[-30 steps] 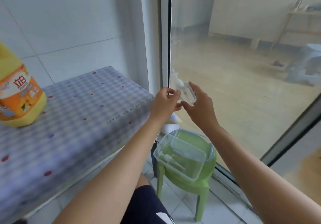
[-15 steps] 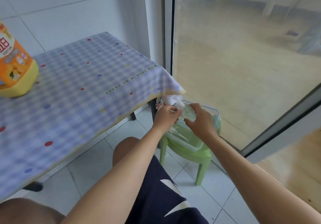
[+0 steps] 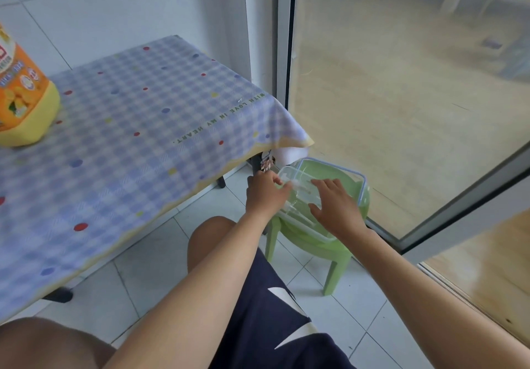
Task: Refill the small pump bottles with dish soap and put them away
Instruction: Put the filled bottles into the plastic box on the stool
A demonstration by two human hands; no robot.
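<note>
A: Entry one, small pump bottle (image 3: 298, 187). Where is it?

B: It lies inside the clear food container (image 3: 362, 189), between the two hands. Clear body, white pump, heavily blurred. More white pump parts show near the container's near wall.

A: Left hand (image 3: 265, 194)?

B: At the container's left corner, with its fingers curled toward the bottle's end. The blur hides whether they pinch it, so that cannot be told.

A: Right hand (image 3: 335, 205)?

B: Over the container's right half, fingers straight and spread, holding nothing.

A: What supports the container?

B: A green plastic stool (image 3: 329, 244) standing on white floor tiles (image 3: 160, 277), just beside the table corner and near the sliding glass door (image 3: 401, 82).

A: Remaining items?

B: A blue-and-white checked tablecloth (image 3: 137, 128) with coloured dots covers the table. A large orange-and-yellow dish soap bottle (image 3: 23, 96) stands upright at its far left, well apart from the container. Dark shorts (image 3: 258, 311) and bare knees sit at the bottom edge.
</note>
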